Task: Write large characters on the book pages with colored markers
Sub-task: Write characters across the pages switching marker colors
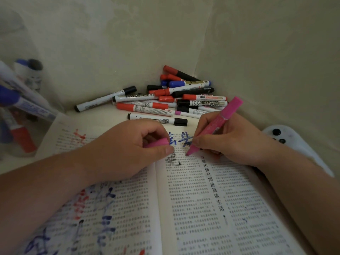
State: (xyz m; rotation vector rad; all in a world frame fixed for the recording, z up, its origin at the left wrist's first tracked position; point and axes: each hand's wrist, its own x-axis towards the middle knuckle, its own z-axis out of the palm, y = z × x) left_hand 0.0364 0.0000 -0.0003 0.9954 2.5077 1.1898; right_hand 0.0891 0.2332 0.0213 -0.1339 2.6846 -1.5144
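Observation:
An open printed book [193,199] lies in front of me, with red, blue and black marker characters over its left page and at the top of its right page. My right hand [237,138] holds an uncapped pink marker [215,126], tip down just above or on the right page near a black character [173,160]. My left hand [128,148] rests over the book's gutter, pinching the pink cap [156,143] between thumb and fingers.
A heap of red, black and blue whiteboard markers [171,100] lies behind the book in the wall corner. A clear container with more markers [20,111] stands at the left. A white device with dark round lenses [287,138] lies right of my right wrist.

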